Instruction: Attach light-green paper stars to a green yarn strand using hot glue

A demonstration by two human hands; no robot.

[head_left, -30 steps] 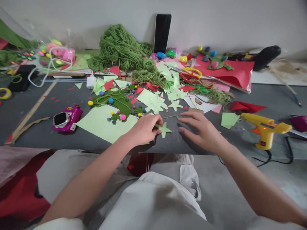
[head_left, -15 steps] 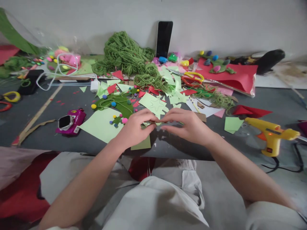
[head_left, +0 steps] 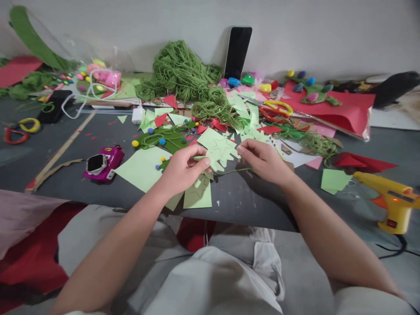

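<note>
My left hand point(head_left: 185, 173) is closed, thumb and fingers pinching a small light green paper piece point(head_left: 198, 157), mostly hidden by the fingers. My right hand point(head_left: 264, 161) is closed in a pinch to its right; what its fingertips hold, if anything, is too small to make out. A thin green yarn strand point(head_left: 231, 171) stretches from below the left fingers toward the right hand. Behind both hands lies a light green sheet point(head_left: 210, 139) with a star outline. Under the left hand is another green paper point(head_left: 205, 201) bearing a darker star-like shape.
A yellow glue gun point(head_left: 392, 201) with an orange light lies at the right. Behind are a green yarn heap point(head_left: 179, 72), scissors point(head_left: 278, 107), paper scraps and an upright phone point(head_left: 238, 54). A purple object with a watch point(head_left: 96, 163) sits left, near more scissors point(head_left: 29, 125).
My hands, together half a second ago, are now apart, the right one drawn off to the right. The yarn strand shows between them. The whole view has shifted slightly.
</note>
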